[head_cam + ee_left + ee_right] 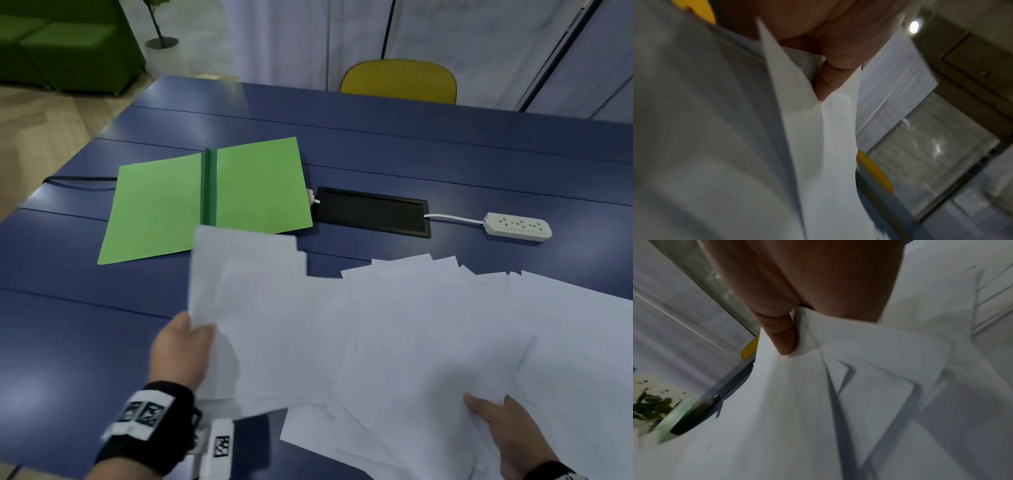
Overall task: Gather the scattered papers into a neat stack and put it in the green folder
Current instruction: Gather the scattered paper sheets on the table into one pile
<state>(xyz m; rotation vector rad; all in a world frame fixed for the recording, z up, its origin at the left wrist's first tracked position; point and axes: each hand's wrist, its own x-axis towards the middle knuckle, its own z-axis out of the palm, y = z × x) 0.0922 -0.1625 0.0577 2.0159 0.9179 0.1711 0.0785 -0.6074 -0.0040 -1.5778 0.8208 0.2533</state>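
Note:
The green folder (164, 205) lies open and flat on the blue table (68, 342), left of centre. White papers (428, 325) are fanned out loosely over the table's near right. My left hand (181, 346) grips the left edge of several sheets (246, 291) lifted off the table, just in front of the folder. In the left wrist view the thumb (830, 73) pinches those sheets (818, 146). My right hand (507, 428) holds the near edge of the spread at lower right. Its thumb (781, 337) presses on top of the papers (838, 402), with the fingers hidden under them.
A black cable hatch (371, 212) is set into the table right of the folder, with a white power strip (519, 226) beyond it. A yellow chair (399, 80) stands at the far edge. A green sofa (61, 44) is at far left.

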